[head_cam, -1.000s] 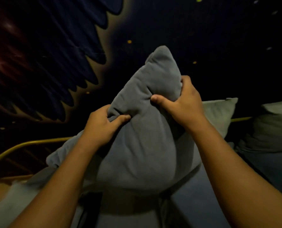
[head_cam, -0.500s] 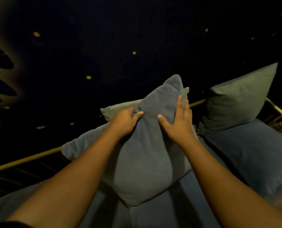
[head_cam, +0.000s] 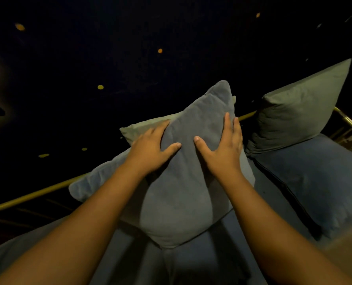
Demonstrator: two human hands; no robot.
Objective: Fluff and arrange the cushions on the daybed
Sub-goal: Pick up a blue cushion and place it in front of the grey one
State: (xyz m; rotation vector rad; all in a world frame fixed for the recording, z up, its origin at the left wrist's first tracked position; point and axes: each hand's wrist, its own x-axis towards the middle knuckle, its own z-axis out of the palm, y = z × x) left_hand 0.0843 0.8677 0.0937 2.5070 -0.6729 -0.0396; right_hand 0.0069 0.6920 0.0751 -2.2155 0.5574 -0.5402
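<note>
A blue-grey cushion (head_cam: 183, 194) stands on one corner on the daybed seat (head_cam: 191, 262), its top corner pointing up. My left hand (head_cam: 150, 149) lies flat on its upper left face with the fingers spread. On its upper right edge rests my right hand (head_cam: 222, 145), also flat and open-fingered. A pale green cushion (head_cam: 144, 126) leans behind the blue one, mostly hidden. Another grey-green cushion (head_cam: 298, 112) stands to the right, above a flat blue cushion (head_cam: 319, 182).
A brass rail (head_cam: 33, 196) runs along the back of the daybed on the left, and continues at the far right (head_cam: 350, 122). Behind it is a dark wall (head_cam: 130, 48) with small gold dots. The room is dim.
Both hands have let go of their pinch on the blue cushion and now lie flat on it. The cushion came down from mid-air and settled on the seat against the green one.
</note>
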